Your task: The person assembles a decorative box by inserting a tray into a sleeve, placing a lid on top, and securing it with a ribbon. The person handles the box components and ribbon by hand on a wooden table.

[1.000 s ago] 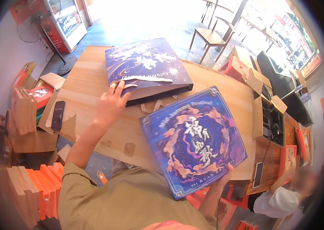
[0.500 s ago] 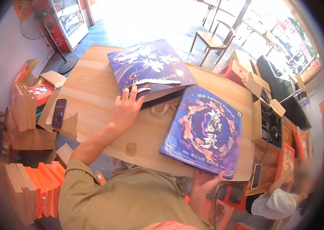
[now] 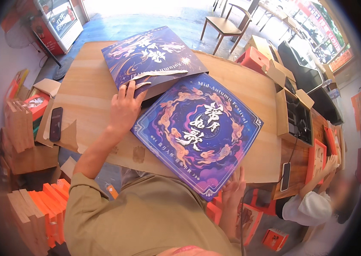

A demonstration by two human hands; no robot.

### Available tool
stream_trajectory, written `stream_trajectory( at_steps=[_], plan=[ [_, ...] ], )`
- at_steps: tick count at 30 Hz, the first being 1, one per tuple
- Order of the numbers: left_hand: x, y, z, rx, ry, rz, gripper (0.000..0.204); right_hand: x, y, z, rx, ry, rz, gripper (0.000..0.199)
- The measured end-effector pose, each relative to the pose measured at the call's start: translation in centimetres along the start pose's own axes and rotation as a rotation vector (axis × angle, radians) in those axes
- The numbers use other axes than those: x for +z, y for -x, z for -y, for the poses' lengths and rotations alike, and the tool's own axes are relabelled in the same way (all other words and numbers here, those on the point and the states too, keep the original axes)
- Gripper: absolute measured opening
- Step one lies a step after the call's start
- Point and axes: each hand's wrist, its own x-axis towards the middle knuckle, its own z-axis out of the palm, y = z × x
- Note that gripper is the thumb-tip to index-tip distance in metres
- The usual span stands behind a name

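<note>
A large square purple box lid [image 3: 197,132] with rabbits and gold swirls lies flat on the wooden table [image 3: 86,94]. My left hand [image 3: 124,110] rests flat on the table, fingers spread, touching the lid's left edge and the stack of matching purple boxes [image 3: 152,59] behind it. My right hand [image 3: 233,190] holds the lid's near corner at the table's front edge, fingers spread against it.
A black phone [image 3: 55,123] lies on cardboard at the left. Orange boxes [image 3: 39,209] stack at lower left. An open carton [image 3: 293,115] sits on the right, with another phone [image 3: 286,176] near it. A person in white [image 3: 312,205] sits at lower right. A wooden chair [image 3: 227,25] stands beyond.
The purple lid, tilted up before, has been lowered flat onto the table and slid toward the stack. My left hand moved from the stack's edge to the lid's left side.
</note>
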Motion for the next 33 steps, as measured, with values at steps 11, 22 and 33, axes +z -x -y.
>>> stream_trajectory(
  at_steps=[11, 22, 33],
  plan=[
    [-1.2, -0.7, 0.2, -0.057, 0.056, 0.057, 0.076, 5.3, -4.3, 1.4, 0.031, -0.113, 0.054, 0.069],
    [0.0, -0.7, -0.2, -0.032, 0.012, 0.038, 0.076, 9.1, 1.6, -1.3, 0.089, -0.429, -0.135, 0.062],
    [-3.9, -0.5, -3.0, 0.056, 0.0, 0.049, 0.07, 16.7, -3.3, -6.0, -0.156, -0.391, -0.154, 0.056]
  ],
)
